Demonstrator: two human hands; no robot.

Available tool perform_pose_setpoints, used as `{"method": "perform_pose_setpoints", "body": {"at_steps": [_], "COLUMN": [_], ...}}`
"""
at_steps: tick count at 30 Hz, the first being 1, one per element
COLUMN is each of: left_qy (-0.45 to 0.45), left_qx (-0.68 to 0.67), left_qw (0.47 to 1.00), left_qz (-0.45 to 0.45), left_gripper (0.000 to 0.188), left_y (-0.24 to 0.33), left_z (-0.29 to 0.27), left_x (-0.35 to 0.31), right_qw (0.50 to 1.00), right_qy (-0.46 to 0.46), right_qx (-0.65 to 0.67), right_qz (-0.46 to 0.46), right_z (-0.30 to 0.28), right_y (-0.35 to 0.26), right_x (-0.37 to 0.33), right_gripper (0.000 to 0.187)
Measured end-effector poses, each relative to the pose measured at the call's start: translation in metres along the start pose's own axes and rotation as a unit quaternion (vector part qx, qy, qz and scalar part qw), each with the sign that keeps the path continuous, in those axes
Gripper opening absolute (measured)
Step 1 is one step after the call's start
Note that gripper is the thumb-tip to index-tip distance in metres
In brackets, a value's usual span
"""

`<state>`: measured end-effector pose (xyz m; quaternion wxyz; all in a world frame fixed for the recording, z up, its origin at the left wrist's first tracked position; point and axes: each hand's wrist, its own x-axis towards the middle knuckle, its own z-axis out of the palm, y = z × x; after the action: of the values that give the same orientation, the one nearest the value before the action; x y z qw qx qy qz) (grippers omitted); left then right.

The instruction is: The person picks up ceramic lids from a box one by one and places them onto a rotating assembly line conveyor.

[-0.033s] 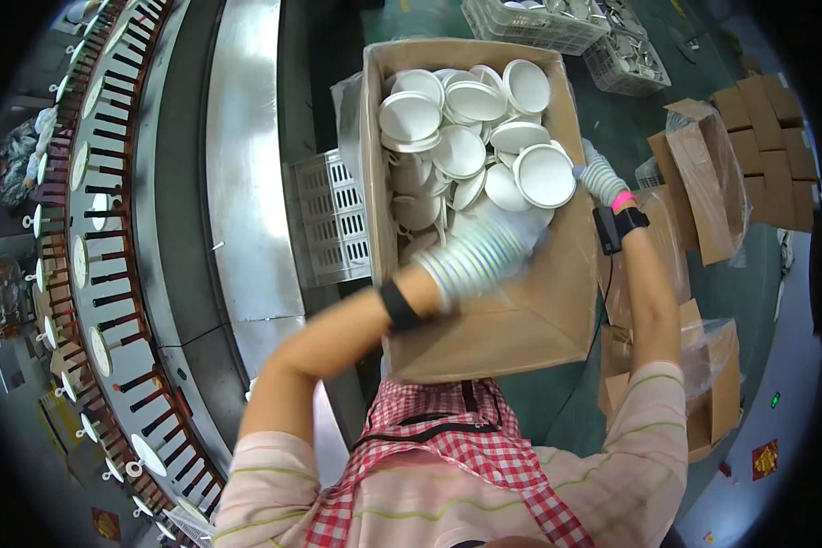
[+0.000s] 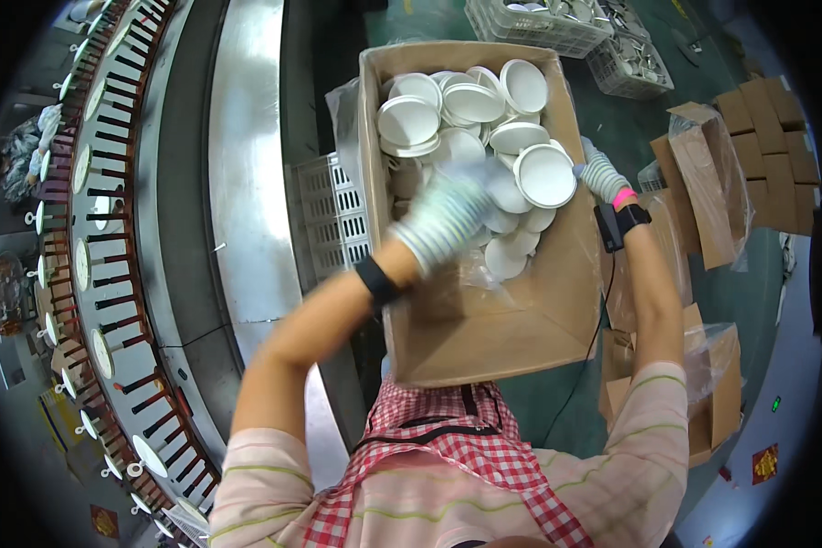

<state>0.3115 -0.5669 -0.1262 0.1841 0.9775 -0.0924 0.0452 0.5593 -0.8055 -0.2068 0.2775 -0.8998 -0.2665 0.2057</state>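
Observation:
An open cardboard box (image 2: 498, 342) stands in front of me, a heap of round white discs (image 2: 545, 176) with shallow rims filling its far part. My left hand (image 2: 447, 215), in a striped knit glove, is inside the box over the near left of the heap. Motion smears its fingers, so I cannot tell what they hold. At the box's right edge is my right hand (image 2: 598, 173), gloved alike, fingers bent over the rim and gripping it beside a large disc. Clear plastic film (image 2: 484, 272) lies under the near discs.
Left of the box runs a metal ledge (image 2: 251, 164), then a curved conveyor (image 2: 110, 247) with rods and white discs. A white plastic crate (image 2: 333, 210) sits against the box. More crates (image 2: 539, 27) stand beyond; cardboard boxes (image 2: 703, 192) are on the right.
My left hand has moved left and slightly away from me across the heap, uncovering discs and plastic film near the middle. My right hand stays on the box edge.

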Motion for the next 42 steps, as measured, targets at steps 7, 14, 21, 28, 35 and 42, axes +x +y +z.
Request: {"method": "perform_pose_setpoints", "body": {"at_steps": [7,14,21,28,35,42], "left_qy": [0.027,0.047,0.085,0.127,0.198,0.221], "left_qx": [0.177,0.086,-0.037,-0.069,-0.083,-0.072], "left_qw": [0.949,0.943,0.897,0.843,0.813,0.789], "left_qz": [-0.26,-0.319,-0.433,-0.519,-0.541,-0.569], "left_gripper": [0.057,0.052,0.047,0.047,0.05,0.052], "left_y": [-0.291,-0.365,-0.41,-0.362,-0.345,-0.342], "left_z": [-0.136,-0.127,-0.138,-0.109,-0.095,-0.07], "left_x": [0.051,0.06,-0.066,-0.139,-0.13,-0.141], "right_qw": [0.988,0.966,0.953,0.943,0.941,0.83], "right_qy": [-0.057,-0.025,0.008,-0.06,-0.063,-0.094], "right_qx": [-0.145,-0.254,-0.289,-0.284,-0.298,-0.2], "right_qz": [0.017,0.033,-0.096,-0.16,-0.148,-0.512], "right_z": [-0.025,-0.032,0.046,0.091,0.102,0.204], "right_y": [-0.143,-0.17,-0.269,-0.329,-0.366,-0.401], "right_x": [0.098,0.232,0.346,0.393,0.393,0.239], "right_gripper": [0.07,0.057,0.045,0.037,0.041,0.05]}}
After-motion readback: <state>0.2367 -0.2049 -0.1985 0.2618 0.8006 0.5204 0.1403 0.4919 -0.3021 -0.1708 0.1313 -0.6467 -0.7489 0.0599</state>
